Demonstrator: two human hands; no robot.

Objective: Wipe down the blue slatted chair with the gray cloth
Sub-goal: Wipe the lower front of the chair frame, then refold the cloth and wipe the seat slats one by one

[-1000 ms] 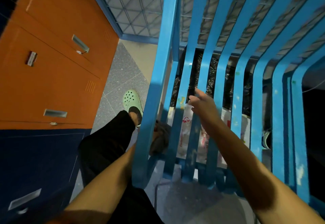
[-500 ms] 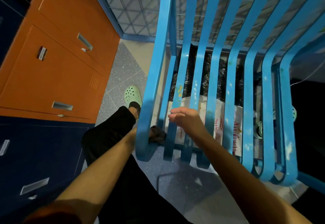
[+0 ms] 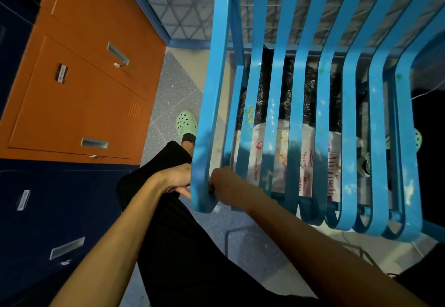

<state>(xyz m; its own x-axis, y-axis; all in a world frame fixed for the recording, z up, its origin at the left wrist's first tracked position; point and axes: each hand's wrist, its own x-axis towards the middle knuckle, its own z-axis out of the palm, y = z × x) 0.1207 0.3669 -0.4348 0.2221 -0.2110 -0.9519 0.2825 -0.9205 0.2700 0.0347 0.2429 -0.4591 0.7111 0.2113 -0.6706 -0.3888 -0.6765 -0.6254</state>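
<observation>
Behind chair slat point(image 3: 206, 138), left hand point(image 3: 173, 181) half-hidden.

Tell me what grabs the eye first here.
The bright blue chair, whose long curved slats fill the centre and right. Next comes the orange cabinet along the left, while the left hand and right hand meet at the front curl of the chair's leftmost slat. A green clog stands on the floor between cabinet and chair.

It is dim here. A dark shadow lies across my blue chair point(image 3: 325, 104). The picture edges bend.
</observation>
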